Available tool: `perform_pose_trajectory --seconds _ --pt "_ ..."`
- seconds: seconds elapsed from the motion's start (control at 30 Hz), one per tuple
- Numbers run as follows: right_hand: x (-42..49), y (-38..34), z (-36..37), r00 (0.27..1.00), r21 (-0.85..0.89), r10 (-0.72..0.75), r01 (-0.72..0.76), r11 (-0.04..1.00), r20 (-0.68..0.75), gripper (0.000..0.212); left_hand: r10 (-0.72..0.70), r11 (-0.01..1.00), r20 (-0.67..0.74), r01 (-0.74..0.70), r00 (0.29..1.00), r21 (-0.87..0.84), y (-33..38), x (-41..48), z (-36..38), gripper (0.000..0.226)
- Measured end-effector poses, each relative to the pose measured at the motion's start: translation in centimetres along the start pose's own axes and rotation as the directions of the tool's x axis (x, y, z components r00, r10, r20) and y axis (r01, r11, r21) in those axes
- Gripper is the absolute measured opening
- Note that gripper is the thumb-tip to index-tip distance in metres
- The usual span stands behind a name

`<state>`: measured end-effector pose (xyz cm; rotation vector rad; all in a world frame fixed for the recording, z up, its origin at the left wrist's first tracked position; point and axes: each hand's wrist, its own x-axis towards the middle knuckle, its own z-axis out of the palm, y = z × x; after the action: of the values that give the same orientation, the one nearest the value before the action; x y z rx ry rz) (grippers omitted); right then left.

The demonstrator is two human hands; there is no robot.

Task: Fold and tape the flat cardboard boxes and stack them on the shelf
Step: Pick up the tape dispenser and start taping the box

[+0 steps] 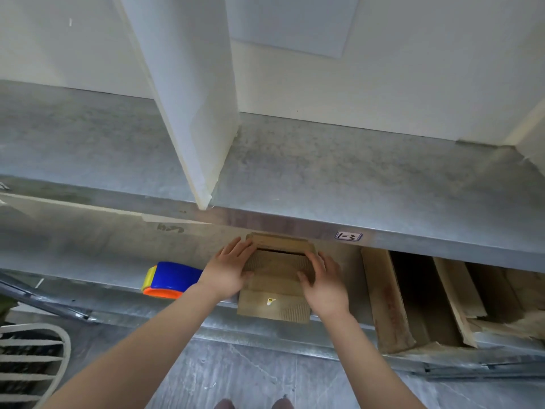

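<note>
Down at the far left, near the floor, stands a white slatted basket [32, 358]. Past it, on the lower shelf [118, 308], a blue, yellow and orange tape dispenser [172, 280] lies on its side, just beside the person's left wrist.

The left hand [228, 271] clasps the left side of the small cardboard box [275, 287]. Its fingers lie along the box's edge and its thumb is hooked over the top panel. The box sits at the front of the lower shelf, under the lip of the upper shelf [324, 172], and its near end hangs a little over the shelf's front edge. A dark gap shows at its far end, where a flap is not fully down. A small yellow and white sticker sits on its near panel.

The right hand [323, 283] grasps the box from the other side, its fingers curved round the right edge and its thumb resting on top. So both hands hold the box between them.

Above the box, a white upright panel [191, 98] divides the upper shelf into bays. A small label [348, 236] reading "1-3" is stuck to that shelf's front edge, just right of the box.

Farther right on the lower shelf, flat cardboard pieces [389, 299] lean on edge with dark gaps between them. At the bottom, between the forearms, the tips of two shoes [253, 404] show on the grey floor.
</note>
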<state>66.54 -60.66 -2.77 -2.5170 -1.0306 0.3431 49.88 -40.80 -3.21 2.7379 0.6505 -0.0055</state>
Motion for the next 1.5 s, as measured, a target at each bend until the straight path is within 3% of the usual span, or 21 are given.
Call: perform_pose_trajectory --seconds 0.17,0.3,0.5,0.73,1.03,1.27,1.5 --pt "-1.7 -3.2 -1.1 0.978 -0.158 -0.177 0.158 0.975 -0.111 0.048 0.122 0.987 -0.166 -0.101 0.979 0.128 -0.5 -2.4 -2.4 0.060" --pt "-3.0 -7.4 -0.2 0.963 -0.191 -0.267 0.256 0.948 -0.037 0.048 0.101 0.973 -0.082 -0.081 0.991 0.218 -3.5 -6.2 -3.8 0.057" --pt "-5.3 -13.4 4.8 0.941 -0.104 -0.337 0.338 0.935 0.033 0.047 0.090 0.965 -0.043 -0.076 0.995 0.252 -10.2 -10.9 -5.3 0.063" --pt "-6.6 -17.0 10.7 0.974 -0.099 -0.206 0.215 0.972 0.098 0.055 0.142 0.973 0.069 -0.152 0.988 0.173 -14.4 -9.5 -5.4 0.069" --pt "-6.7 -17.2 12.8 0.999 -0.058 0.018 -0.015 0.998 0.040 0.048 0.166 0.986 0.190 -0.166 0.968 -0.012 -15.0 -7.5 -5.0 0.064" --pt "-6.5 -16.5 13.5 0.995 -0.055 0.041 -0.036 0.998 0.086 0.050 0.209 0.974 0.112 -0.197 0.972 -0.111 -15.4 -8.1 -5.0 0.060" --pt "-5.7 -15.9 13.9 0.988 -0.123 0.045 -0.027 0.992 0.149 0.051 0.161 0.979 0.101 -0.146 0.982 -0.139 -15.0 -8.6 -5.1 0.063"
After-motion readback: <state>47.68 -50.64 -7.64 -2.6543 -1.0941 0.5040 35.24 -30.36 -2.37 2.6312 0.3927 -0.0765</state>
